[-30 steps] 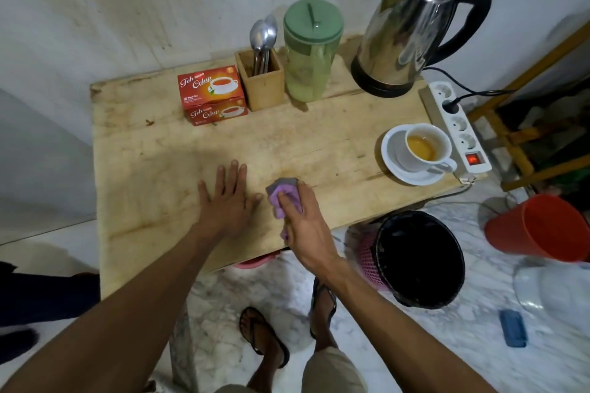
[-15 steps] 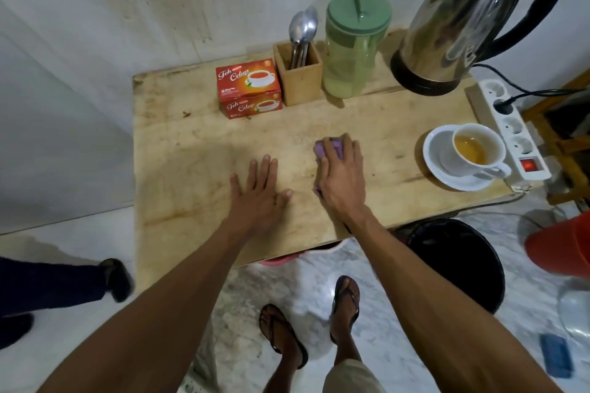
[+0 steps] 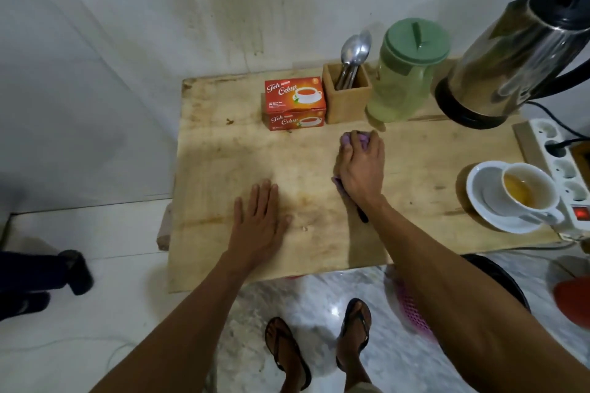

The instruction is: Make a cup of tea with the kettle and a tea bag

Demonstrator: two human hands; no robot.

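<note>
A white cup with amber tea stands on a white saucer at the right of the wooden table. The steel kettle with a black lid sits at the back right. A red tea bag box stands at the back middle. My right hand grips a purple cloth and presses it on the table just in front of the green jug. My left hand lies flat on the tabletop with straight fingers.
A wooden holder with spoons stands between the box and the jug. A white power strip lies along the right edge. A black bin and a red bucket stand on the floor below. Another person's legs are at the left.
My right hand has slid the purple cloth away from the front edge towards the back of the table, near the jug. My left hand has stayed flat on the table.
</note>
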